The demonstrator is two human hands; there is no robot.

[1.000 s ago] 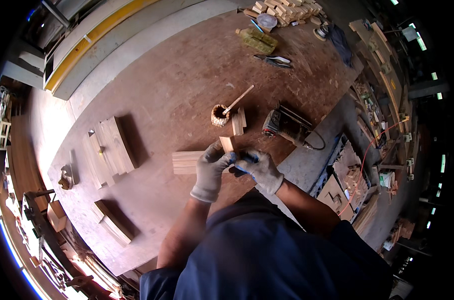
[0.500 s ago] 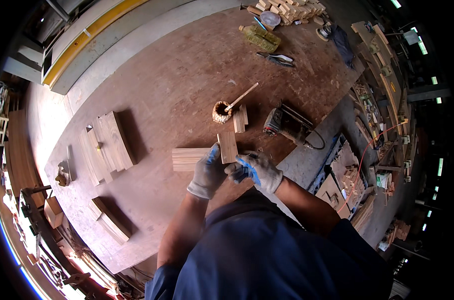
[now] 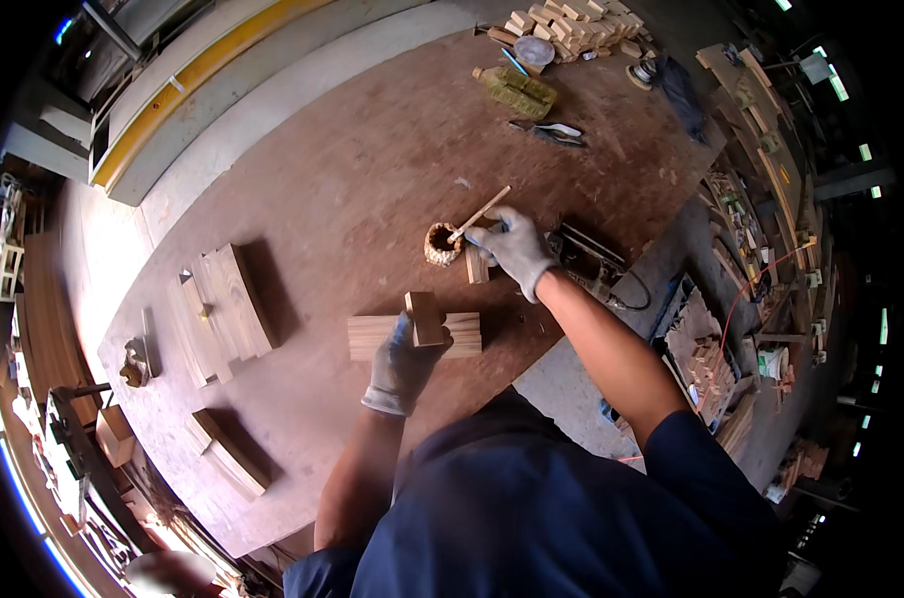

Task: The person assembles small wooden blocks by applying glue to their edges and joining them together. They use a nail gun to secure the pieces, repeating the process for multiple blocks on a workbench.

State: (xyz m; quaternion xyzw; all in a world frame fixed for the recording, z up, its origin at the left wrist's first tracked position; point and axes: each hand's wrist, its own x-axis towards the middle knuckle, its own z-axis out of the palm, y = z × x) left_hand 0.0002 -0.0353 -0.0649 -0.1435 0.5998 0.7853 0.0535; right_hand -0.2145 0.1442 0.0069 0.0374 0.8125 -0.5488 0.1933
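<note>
My left hand (image 3: 400, 371) is closed around a short wooden block (image 3: 425, 316), thumb on its near left side. Behind and below that block, a longer striped wooden board (image 3: 370, 339) lies crosswise on the table. My right hand (image 3: 517, 251) reaches out with its fingers apart, beside a wooden stick (image 3: 490, 206) that leans out of a small crusted pot (image 3: 439, 245). Whether the fingertips touch the stick is unclear. Just under them sits a small stack of wooden pieces (image 3: 476, 265), partly covered. Both hands wear grey gloves with blue on the fingers.
A power tool (image 3: 590, 254) with a cord lies right of my right hand, partly hidden by it. Boards (image 3: 235, 299) and a hand plane (image 3: 136, 364) lie left. Pliers (image 3: 550, 132), a yellowish plastic bottle (image 3: 515, 93) and piled wood blocks (image 3: 577, 28) are at the far side.
My right hand has left the short block and moved away from me to the stick and pot. My left hand keeps the block, now over the longer board. The view has shifted slightly.
</note>
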